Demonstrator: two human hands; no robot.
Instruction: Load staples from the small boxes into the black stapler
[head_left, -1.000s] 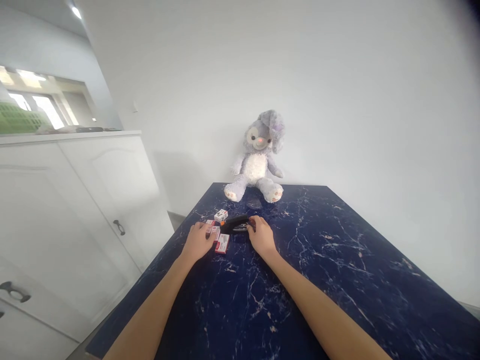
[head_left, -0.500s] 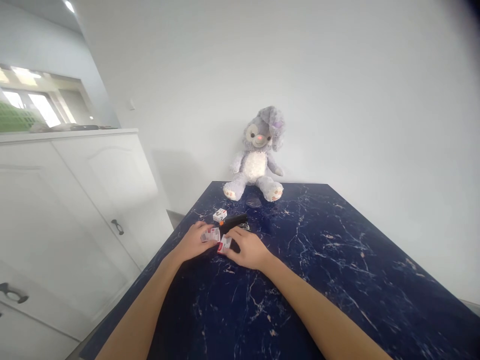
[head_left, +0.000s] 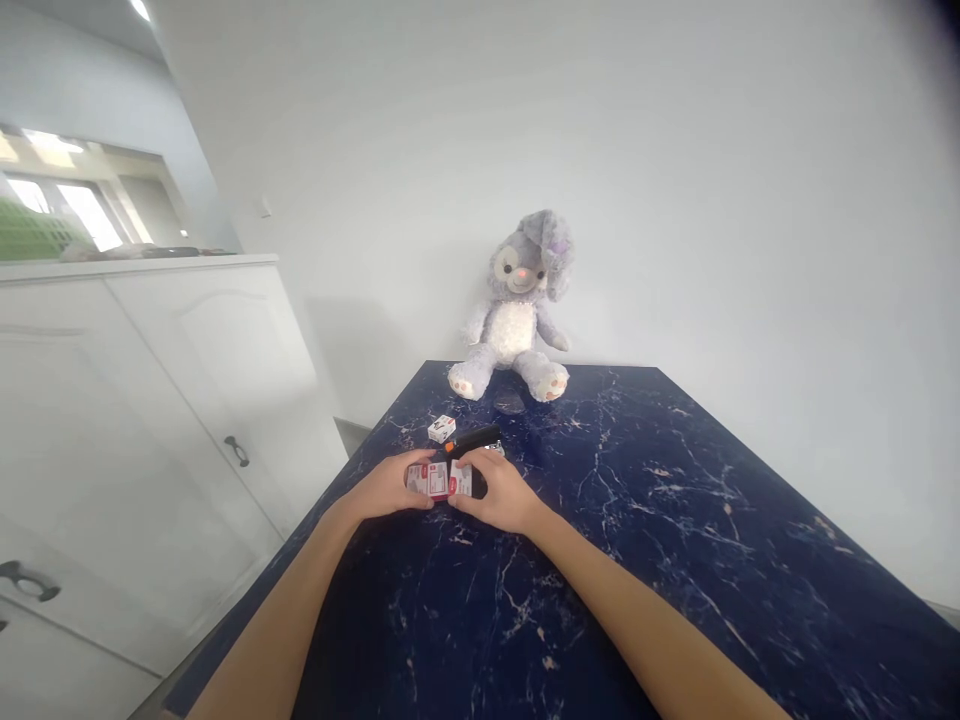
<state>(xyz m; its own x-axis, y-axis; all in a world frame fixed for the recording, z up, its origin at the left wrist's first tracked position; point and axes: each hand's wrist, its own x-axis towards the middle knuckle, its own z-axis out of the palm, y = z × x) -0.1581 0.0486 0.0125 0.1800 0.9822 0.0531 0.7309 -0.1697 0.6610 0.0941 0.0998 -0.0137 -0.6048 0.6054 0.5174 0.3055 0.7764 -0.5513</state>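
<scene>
Between thumb and fingers, my left hand point(head_left: 390, 486) grips a small red-and-white box point(head_left: 428, 480) with fine print on top. My right hand point(head_left: 502, 492) pinches a second small red-and-white box point(head_left: 460, 479), which stands just beside the first with a narrow gap between them. Right behind my hands lies what looks like a black stapler point(head_left: 474, 438) with an orange part at its left end; my right fingers hide some of it. A white box with black print point(head_left: 442, 429) sits a little farther back on the left.
The dark blue marbled table point(head_left: 660, 520) reaches back to a white wall. A lilac plush rabbit point(head_left: 513, 320) sits at its far edge, behind a dark round thing point(head_left: 509, 402). White cabinets point(head_left: 150, 450) stand on the left.
My right hand has turned its box from a slant to nearly straight, in line with the left box. My left hand has shifted slightly right, and its box shows more fully.
</scene>
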